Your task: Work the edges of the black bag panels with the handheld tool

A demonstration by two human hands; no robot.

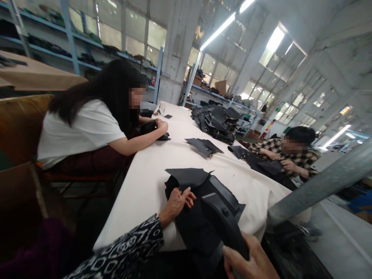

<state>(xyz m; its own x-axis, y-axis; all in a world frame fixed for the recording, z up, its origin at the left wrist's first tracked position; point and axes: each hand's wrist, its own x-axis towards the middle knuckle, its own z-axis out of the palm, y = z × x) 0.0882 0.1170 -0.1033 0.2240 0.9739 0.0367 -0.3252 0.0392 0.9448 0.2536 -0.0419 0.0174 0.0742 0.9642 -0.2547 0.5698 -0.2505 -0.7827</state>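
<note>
In front of me on the cloth-covered table lies a black leather bag piece [192, 228] with a flap raised at its far side. My left hand [178, 203] is closed on it near the left edge, fingers curled, with a patterned black-and-white sleeve behind. My right hand [251, 257], at the lower right, is wrapped round the handle of a black hand-held tool [222, 217]. The tool has a wide, flat-ended head and a small round button, and its head is over the leather. Its exact kind I cannot make out.
A pale cloth covers the table [145, 174]. Another black leather piece [203, 146] lies farther off, before a pile of black pieces [216, 122]. Co-workers sit at left [84, 128] and right [299, 155], handling black pieces. A metal post [319, 186] slants across the right side.
</note>
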